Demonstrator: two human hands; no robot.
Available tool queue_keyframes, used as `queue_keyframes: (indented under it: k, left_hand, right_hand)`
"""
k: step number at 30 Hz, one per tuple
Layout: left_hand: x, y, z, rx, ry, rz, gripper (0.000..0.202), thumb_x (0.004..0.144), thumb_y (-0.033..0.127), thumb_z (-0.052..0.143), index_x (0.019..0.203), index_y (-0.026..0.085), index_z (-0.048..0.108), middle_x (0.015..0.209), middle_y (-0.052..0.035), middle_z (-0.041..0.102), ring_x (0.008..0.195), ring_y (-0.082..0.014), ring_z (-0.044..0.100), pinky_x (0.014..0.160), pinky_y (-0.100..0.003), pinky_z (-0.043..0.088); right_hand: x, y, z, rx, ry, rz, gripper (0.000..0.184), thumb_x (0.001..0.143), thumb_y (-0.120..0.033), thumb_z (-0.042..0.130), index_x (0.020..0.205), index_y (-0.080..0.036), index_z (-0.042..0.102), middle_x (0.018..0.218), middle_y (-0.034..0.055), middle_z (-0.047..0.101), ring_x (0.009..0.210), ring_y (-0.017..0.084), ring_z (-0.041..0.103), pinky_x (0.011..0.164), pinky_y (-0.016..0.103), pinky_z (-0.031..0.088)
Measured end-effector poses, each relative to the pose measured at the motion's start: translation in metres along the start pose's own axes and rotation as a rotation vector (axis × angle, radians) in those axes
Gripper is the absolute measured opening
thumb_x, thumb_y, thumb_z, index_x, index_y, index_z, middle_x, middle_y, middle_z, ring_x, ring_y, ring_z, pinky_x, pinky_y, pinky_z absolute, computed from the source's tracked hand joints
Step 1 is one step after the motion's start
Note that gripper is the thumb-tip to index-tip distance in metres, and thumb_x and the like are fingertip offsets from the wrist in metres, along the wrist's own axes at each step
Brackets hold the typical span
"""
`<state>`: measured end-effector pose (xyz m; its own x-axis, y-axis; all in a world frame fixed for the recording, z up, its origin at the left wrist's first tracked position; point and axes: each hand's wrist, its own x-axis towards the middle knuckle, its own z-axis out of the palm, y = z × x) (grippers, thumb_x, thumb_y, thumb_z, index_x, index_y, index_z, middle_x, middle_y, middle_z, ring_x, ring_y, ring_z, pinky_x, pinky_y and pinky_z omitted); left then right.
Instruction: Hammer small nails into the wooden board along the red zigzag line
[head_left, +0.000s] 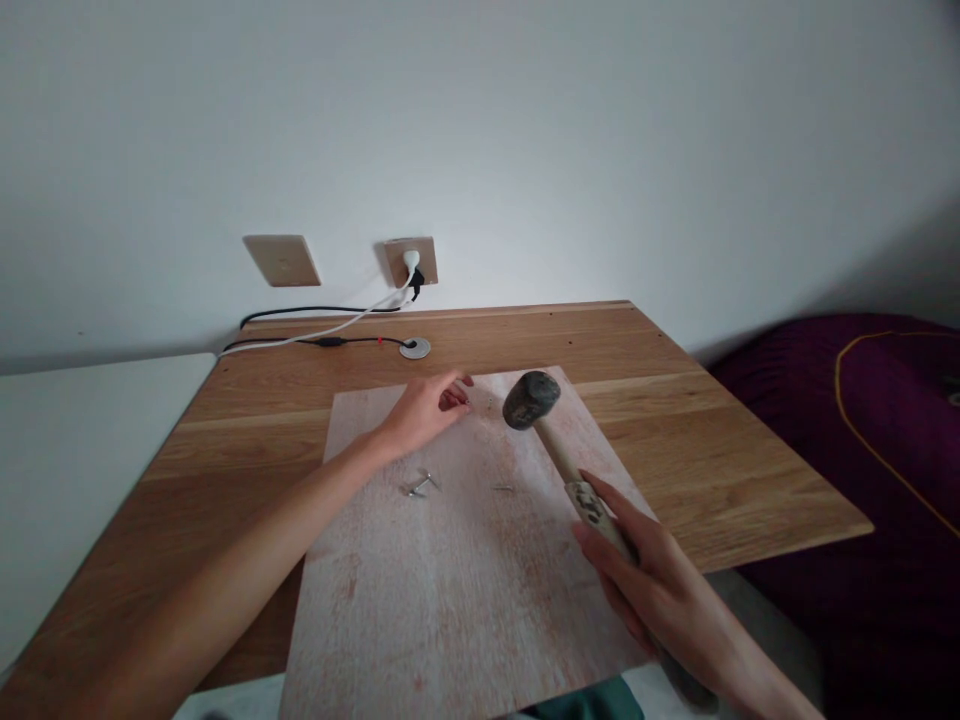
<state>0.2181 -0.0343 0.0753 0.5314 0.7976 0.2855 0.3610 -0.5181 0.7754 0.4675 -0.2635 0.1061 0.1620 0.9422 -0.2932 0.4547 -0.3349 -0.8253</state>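
Observation:
My right hand [637, 565] is closed around the light handle of a mallet with a black head [532, 399]. The mallet's head is above the right part of a whitish, worn-looking board [435, 590]. My left hand [431, 408] is over the far part of this board, left of the mallet head, its fingers curled and its thumb bent in. A tiny shiny bit at the thumb tip looks like a nail [467, 403], mostly hidden. Loose nails [421, 485] lie in a small group below my left hand, and another single nail [504, 488] lies nearer the middle.
Under the board is a wooden tabletop [675, 430] against a white wall. Black and white cables [322, 333] run along its back to a wall socket [410, 262], near a round cable grommet [415, 348]. A white surface [90, 430] stands left; purple fabric [787, 400] bulges at right.

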Motion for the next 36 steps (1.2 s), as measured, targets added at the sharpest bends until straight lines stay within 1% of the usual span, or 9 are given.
queue_keyframes:
  k: [4,7,10,13,16,23,26,31,36]
  left_hand:
    - [0.0,-0.002,0.001,-0.076,0.027,-0.05,0.037,0.085,0.015,0.078,0.12,0.019,0.067,0.091,-0.0029,0.082,0.077,-0.0168,0.076,0.074,-0.028,0.058]
    - [0.001,-0.002,0.002,-0.117,0.024,-0.076,0.045,0.083,0.013,0.078,0.125,0.018,0.065,0.09,-0.0033,0.081,0.078,-0.0181,0.077,0.075,-0.029,0.059]
    - [0.002,0.001,0.001,-0.1,0.004,-0.084,0.049,0.081,0.008,0.076,0.128,0.017,0.065,0.089,-0.0024,0.081,0.078,-0.0178,0.075,0.074,-0.029,0.057]
    - [0.002,0.004,-0.001,-0.058,0.008,-0.078,0.051,0.079,0.006,0.077,0.127,0.017,0.067,0.091,-0.002,0.081,0.076,-0.0172,0.073,0.072,-0.028,0.054]
    - [0.002,0.004,-0.001,-0.063,0.012,-0.077,0.049,0.079,0.007,0.079,0.125,0.017,0.068,0.09,-0.0019,0.08,0.079,-0.0178,0.074,0.074,-0.028,0.054]
    - [0.002,-0.003,0.004,-0.124,-0.005,-0.089,0.049,0.084,0.01,0.079,0.131,0.016,0.065,0.089,-0.0025,0.081,0.083,-0.0195,0.078,0.077,-0.03,0.058]
    - [0.003,-0.003,0.004,-0.106,-0.001,-0.082,0.05,0.083,0.008,0.077,0.131,0.016,0.066,0.089,-0.0027,0.082,0.084,-0.0199,0.079,0.077,-0.03,0.059]
    - [0.003,-0.001,0.003,-0.092,0.007,-0.068,0.047,0.08,0.003,0.075,0.125,0.017,0.069,0.093,-0.0039,0.083,0.084,-0.0197,0.08,0.078,-0.029,0.06]
    - [0.002,-0.005,0.003,-0.092,-0.005,-0.065,0.042,0.084,0.011,0.076,0.125,0.016,0.069,0.089,-0.0031,0.082,0.081,-0.019,0.078,0.077,-0.029,0.058]
  right_hand:
    - [0.011,-0.028,0.002,0.045,-0.125,-0.062,0.082,0.106,-0.062,0.053,0.17,-0.014,0.036,0.043,-0.0145,0.046,0.031,0.011,0.04,0.034,0.019,0.032]
    - [0.021,-0.047,0.009,0.055,-0.166,-0.1,0.084,0.104,-0.059,0.052,0.169,-0.008,0.036,0.045,-0.015,0.043,0.033,0.01,0.036,0.032,0.017,0.033]
    - [0.026,-0.056,0.017,0.007,-0.176,-0.111,0.083,0.102,-0.057,0.051,0.166,-0.005,0.039,0.044,-0.0143,0.044,0.033,0.01,0.037,0.031,0.017,0.033]
    - [0.028,-0.054,0.021,-0.016,-0.16,-0.103,0.083,0.102,-0.058,0.051,0.167,-0.008,0.039,0.044,-0.0135,0.047,0.032,0.01,0.039,0.03,0.017,0.035]
    - [0.026,-0.05,0.021,-0.004,-0.136,-0.105,0.081,0.102,-0.059,0.053,0.167,-0.011,0.041,0.045,-0.014,0.046,0.032,0.011,0.04,0.03,0.018,0.034]
    - [0.021,-0.053,0.017,0.004,-0.066,-0.169,0.075,0.105,-0.058,0.055,0.163,-0.012,0.046,0.042,-0.0147,0.044,0.031,0.01,0.039,0.033,0.018,0.031]
    - [0.024,-0.052,0.02,-0.024,-0.086,-0.161,0.077,0.104,-0.057,0.055,0.165,-0.011,0.045,0.042,-0.0141,0.045,0.03,0.011,0.04,0.031,0.019,0.032]
    - [0.026,-0.049,0.025,-0.089,-0.075,-0.154,0.075,0.103,-0.057,0.053,0.162,-0.01,0.05,0.042,-0.0123,0.048,0.029,0.012,0.043,0.031,0.019,0.031]
    - [0.021,-0.052,0.021,-0.022,-0.08,-0.167,0.075,0.105,-0.058,0.055,0.164,-0.014,0.046,0.043,-0.0141,0.047,0.03,0.011,0.041,0.034,0.018,0.032]
